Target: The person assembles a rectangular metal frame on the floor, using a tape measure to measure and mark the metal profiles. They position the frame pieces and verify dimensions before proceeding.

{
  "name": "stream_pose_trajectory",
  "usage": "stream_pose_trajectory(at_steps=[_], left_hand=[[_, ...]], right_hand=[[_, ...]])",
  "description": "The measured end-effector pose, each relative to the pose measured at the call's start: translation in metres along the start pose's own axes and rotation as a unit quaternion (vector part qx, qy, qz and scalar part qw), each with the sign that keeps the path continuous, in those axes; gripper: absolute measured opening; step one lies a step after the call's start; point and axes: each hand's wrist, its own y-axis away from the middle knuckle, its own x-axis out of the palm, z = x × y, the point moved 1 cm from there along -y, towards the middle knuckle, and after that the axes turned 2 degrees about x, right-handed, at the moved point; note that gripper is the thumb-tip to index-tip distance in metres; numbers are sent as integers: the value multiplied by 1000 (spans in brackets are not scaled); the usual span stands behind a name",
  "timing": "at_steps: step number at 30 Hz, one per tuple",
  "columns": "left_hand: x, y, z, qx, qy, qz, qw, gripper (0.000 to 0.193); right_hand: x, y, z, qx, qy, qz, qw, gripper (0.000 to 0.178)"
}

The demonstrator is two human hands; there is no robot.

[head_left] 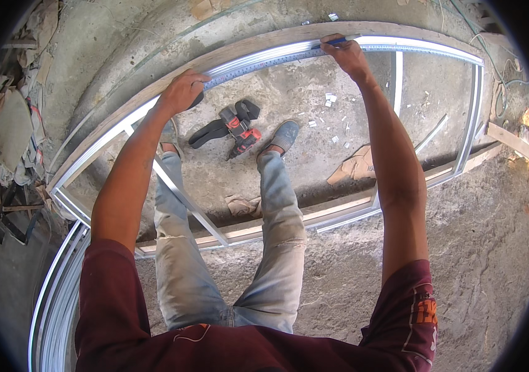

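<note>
My left hand (182, 93) is closed round a tape measure (199, 101), whose dark case shows just under the fingers. Its blade (264, 64) runs out to the right along the far metal stud (236, 64) of a frame. Further along that stud, my right hand (347, 58) pinches a blue marking pen or pencil (335, 41), held at the edge of the metal beside the blade. The pen's exact kind is hard to make out. Between my feet and the far stud lies a red and black cordless drill (240, 131) on the concrete.
Metal crosspieces (398, 80) span the frame, one slanting by my left leg. A wooden board (271, 36) backs the far stud. Metal scraps (330, 98) and torn cardboard (352, 165) litter the floor. More long metal studs (60, 310) are stacked at lower left; a cable (494, 80) lies at right.
</note>
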Motion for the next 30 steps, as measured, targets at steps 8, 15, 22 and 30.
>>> stream_pose_trajectory(at_steps=[8, 15, 22, 30], left_hand=[[-1, 2, -4, -21, 3, 2, 1000, 29], [0, 1, 1, -2, -7, -6, 1000, 30], [-1, 1, -4, 5, -7, 4, 1000, 37], [-4, 0, -10, -24, -8, 22, 999, 37]], right_hand=[[-1, 0, 5, 15, 41, 21, 999, 18], [-1, -1, 8, 26, 55, 24, 998, 18], [-2, -3, 1, 31, 40, 28, 998, 18], [-2, -1, 4, 37, 47, 20, 998, 20]])
